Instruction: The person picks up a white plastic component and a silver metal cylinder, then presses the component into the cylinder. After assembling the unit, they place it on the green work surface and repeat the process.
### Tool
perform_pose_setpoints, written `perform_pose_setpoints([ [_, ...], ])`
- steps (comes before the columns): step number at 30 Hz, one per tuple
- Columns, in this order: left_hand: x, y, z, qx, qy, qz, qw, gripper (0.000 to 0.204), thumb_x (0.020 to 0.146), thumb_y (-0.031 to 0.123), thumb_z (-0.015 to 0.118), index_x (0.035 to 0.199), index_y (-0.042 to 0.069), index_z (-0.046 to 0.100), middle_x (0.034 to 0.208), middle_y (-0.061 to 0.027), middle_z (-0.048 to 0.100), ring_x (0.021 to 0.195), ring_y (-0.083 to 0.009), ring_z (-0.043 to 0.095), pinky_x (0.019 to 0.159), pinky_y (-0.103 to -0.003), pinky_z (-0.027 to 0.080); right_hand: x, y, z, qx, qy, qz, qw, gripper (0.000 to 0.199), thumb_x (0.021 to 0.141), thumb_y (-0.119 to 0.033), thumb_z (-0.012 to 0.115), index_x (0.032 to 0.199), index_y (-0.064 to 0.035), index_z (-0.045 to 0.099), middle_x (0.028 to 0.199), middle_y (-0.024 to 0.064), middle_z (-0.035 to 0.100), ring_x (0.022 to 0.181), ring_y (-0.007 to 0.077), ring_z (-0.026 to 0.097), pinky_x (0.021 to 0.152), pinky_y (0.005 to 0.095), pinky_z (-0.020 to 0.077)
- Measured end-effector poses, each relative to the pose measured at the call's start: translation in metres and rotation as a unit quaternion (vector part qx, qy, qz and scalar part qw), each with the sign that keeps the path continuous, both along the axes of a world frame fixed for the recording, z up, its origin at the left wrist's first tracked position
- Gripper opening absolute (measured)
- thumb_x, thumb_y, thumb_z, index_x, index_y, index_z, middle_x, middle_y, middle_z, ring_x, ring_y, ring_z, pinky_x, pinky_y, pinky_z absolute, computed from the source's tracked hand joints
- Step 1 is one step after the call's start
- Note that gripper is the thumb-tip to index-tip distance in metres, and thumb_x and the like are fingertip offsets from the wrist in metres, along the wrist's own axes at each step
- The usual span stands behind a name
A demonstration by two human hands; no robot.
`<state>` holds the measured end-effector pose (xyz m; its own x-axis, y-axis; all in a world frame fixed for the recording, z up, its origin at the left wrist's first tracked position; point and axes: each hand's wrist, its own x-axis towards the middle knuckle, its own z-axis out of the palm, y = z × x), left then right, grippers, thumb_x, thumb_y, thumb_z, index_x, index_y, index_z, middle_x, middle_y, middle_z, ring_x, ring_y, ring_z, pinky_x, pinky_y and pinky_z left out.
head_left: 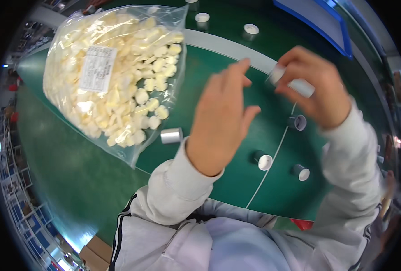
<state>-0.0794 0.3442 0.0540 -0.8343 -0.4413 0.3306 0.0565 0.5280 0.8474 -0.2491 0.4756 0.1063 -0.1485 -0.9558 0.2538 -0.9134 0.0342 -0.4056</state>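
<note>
My left hand (223, 119) hovers over the green table with its fingers stretched out and the thumb apart; nothing shows in it. To the right, my right hand (315, 86) is closed around a small silver-white cylinder (302, 87). Another small whitish piece (276, 75) shows at its fingertips, blurred by motion. A silver cylinder (171, 135) lies on its side by my left wrist. Beneath and nearer than my right hand are a grey cup (297, 122), a white-faced cylinder (264, 161) and a similar one (302, 172).
A large clear plastic bag (103, 74) full of cream and white discs covers the left of the green table (227, 187). Several small white-topped cylinders, one here (250, 30), stand beyond the pale strip (229, 47). A blue-rimmed tray (315, 20) sits at the far right.
</note>
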Motion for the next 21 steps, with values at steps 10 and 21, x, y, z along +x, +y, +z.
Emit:
perform_pose_setpoints([
  [10, 0.075, -0.073, -0.014, -0.192, -0.277, 0.132, 0.932, 0.023, 0.072, 0.0, 0.075, 0.092, 0.004, 0.066, 0.088, -0.0137, 0.062, 0.085, -0.0332, 0.061, 0.072, -0.041, 0.049, -0.155, -0.026, -0.068, 0.154, 0.11, -0.232, 0.954, 0.017, 0.078, -0.009, 0.079, 0.084, -0.0025, 0.065, 0.091, 0.0137, 0.068, 0.083, 0.0316, 0.067, 0.076, 0.0404, 0.0535],
  [21, 0.064, -0.07, -0.025, -0.245, -0.198, 0.106, 0.943, 0.007, 0.077, -0.002, 0.066, 0.083, 0.001, 0.063, 0.079, -0.0158, 0.063, 0.075, -0.0335, 0.063, 0.068, -0.042, 0.048, -0.003, 0.047, 0.054, -0.012, -0.065, -0.202, 0.977, 0.022, 0.085, -0.011, 0.073, 0.102, 0.0001, 0.067, 0.096, 0.0107, 0.068, 0.085, 0.0201, 0.065, 0.076, 0.0293, 0.0514],
])
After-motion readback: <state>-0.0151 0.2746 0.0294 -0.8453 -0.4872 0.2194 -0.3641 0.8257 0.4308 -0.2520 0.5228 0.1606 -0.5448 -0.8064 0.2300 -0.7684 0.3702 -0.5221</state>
